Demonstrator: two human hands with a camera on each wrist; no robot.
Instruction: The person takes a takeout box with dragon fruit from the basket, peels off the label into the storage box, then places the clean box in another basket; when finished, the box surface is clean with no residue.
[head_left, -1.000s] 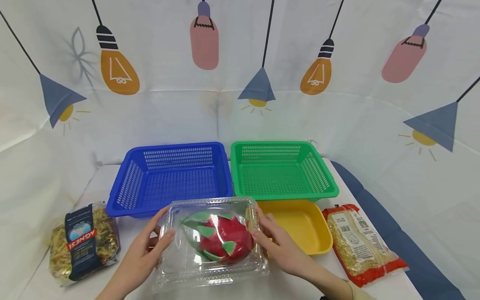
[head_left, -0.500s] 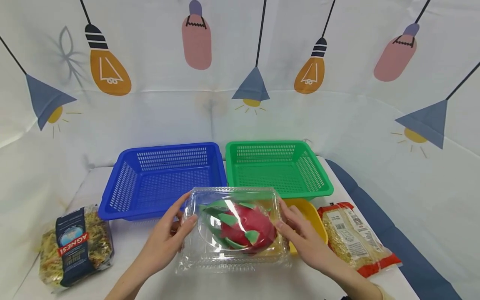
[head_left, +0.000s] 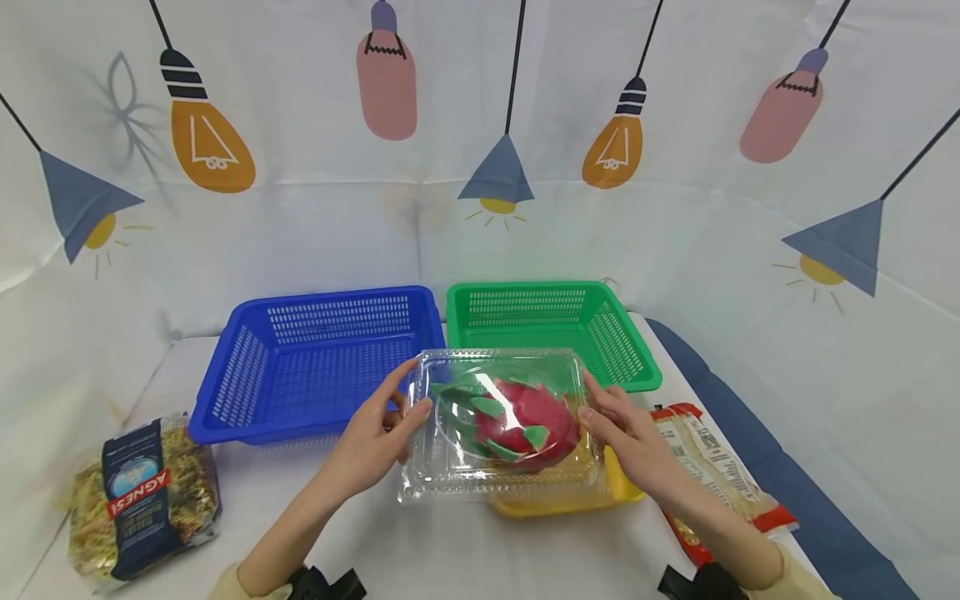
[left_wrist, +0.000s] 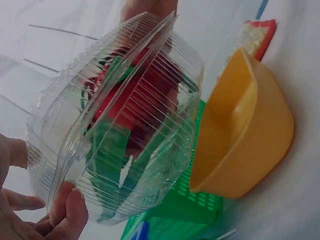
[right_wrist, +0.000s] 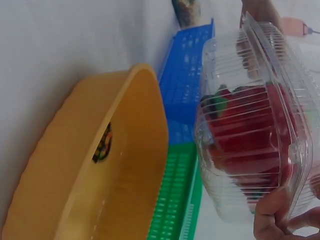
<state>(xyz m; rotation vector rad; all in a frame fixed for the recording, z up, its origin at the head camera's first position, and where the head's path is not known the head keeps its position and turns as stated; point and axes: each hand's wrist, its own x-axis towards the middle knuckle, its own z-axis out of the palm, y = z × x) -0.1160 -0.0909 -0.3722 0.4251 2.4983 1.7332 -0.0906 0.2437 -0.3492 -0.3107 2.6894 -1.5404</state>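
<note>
Both hands hold a clear plastic clamshell box (head_left: 442,475) by its short sides, with its lid down. Inside lies a red dragon fruit (head_left: 525,421) with green scales. My left hand (head_left: 378,433) grips the left side, its thumb on the rim. On the other side, my right hand (head_left: 630,433) grips the edge with its thumb at the front. The wrist views show the box raised above the yellow tub (left_wrist: 265,135), which it mostly hides in the head view. A small dark patterned thing (right_wrist: 103,144) shows inside the tub in the right wrist view.
Behind the box stand a blue basket (head_left: 322,367) on the left and a green basket (head_left: 540,317) on the right. An Agnesi pasta bag (head_left: 146,500) lies at the left. A red-edged grain packet (head_left: 712,467) lies at the right, partly behind the right forearm.
Both hands have carried the clamshell box up and to the right, from beside the yellow tub to over it. The head view has turned slightly right.
</note>
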